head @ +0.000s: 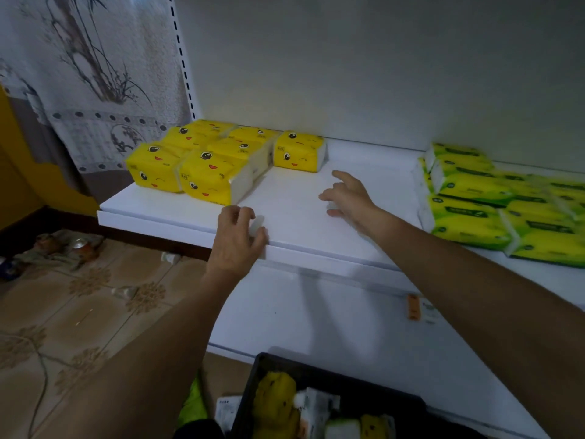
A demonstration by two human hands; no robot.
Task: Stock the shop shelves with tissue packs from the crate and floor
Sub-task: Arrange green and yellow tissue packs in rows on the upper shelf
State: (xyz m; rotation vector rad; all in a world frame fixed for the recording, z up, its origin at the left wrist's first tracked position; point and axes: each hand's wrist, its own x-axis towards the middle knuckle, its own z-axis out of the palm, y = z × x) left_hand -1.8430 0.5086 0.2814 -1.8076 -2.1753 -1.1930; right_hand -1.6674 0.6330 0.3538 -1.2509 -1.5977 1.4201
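The shelf [300, 217] is partly stocked: yellow tissue packs [202, 160] are set at its left and green packs [493, 204] at its right. Nothing is held: the left hand [235, 236] is loosely curled at the front edge and the right hand [348, 198] is spread open. More packs are seen in the crate [332, 397] below, so much is judged left to do.

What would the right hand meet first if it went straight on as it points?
Probably the lone yellow tissue pack, though depth is unclear; the right hand points toward its right end.
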